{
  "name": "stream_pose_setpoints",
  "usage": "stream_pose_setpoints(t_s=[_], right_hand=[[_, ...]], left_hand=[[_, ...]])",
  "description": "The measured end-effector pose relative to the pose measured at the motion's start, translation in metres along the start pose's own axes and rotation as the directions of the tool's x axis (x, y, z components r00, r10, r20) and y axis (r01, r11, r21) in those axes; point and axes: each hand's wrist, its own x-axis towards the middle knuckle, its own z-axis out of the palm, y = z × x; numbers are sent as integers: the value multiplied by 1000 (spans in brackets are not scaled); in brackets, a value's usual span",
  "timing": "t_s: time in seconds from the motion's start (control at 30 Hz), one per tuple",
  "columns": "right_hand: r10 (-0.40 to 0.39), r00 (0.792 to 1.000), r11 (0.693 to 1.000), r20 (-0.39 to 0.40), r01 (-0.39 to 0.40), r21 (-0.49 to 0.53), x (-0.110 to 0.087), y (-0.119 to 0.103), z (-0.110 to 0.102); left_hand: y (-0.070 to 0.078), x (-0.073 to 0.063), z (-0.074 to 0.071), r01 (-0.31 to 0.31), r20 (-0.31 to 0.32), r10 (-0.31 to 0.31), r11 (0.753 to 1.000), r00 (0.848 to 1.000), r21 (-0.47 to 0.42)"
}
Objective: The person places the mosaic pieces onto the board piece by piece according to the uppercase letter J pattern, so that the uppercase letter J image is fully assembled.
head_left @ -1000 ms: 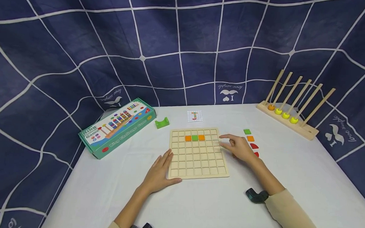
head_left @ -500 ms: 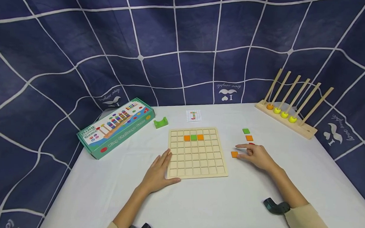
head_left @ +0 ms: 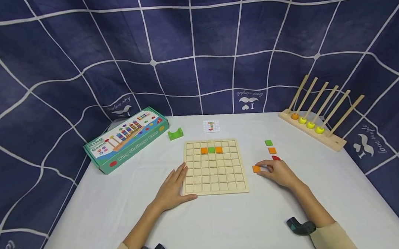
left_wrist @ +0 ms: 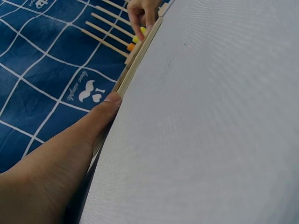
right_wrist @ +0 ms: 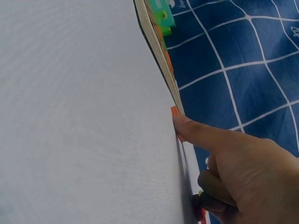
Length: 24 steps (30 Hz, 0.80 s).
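Observation:
In the head view, my left hand (head_left: 172, 192) rests along the left edge of a wooden grid board (head_left: 217, 169), fingers extended and thumb at the near edge. An orange tile (head_left: 203, 150), a green tile (head_left: 211, 150) and another orange tile (head_left: 219, 150) lie side by side in one of its upper rows. Right of the board, my right hand (head_left: 282, 175) pinches a loose orange square tile (head_left: 256, 169) between thumb and index finger, close over the table. The right wrist view shows the thumb against this tile (right_wrist: 174, 111). A red piece (head_left: 276, 158) is partly hidden behind the right hand.
A green tile (head_left: 268, 142) and an orange tile (head_left: 272, 150) lie beyond the right hand. A patterned card (head_left: 211, 126) and a green notched block (head_left: 175, 134) are behind the board. A game box (head_left: 128, 140) stands left; a pegged wooden rack (head_left: 334, 142) stands back right.
My right hand has moved from the board's right edge rightward and nearer me, and its finger and thumb have closed on the loose orange tile. The left hand stays put.

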Motion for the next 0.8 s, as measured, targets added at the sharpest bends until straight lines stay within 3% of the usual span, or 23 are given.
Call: stream_pose_setpoints(t_s=[0.37,0.8], right_hand=[[-81,986,996,-144,83,10,18,-20,10],[-138,983,990,-122,142,24,65,-65,54]], left_hand=[[1,0,-2,-2,0,2,1000,1000,4],[0,-1,-2,-2,3,2,1000,1000,7]])
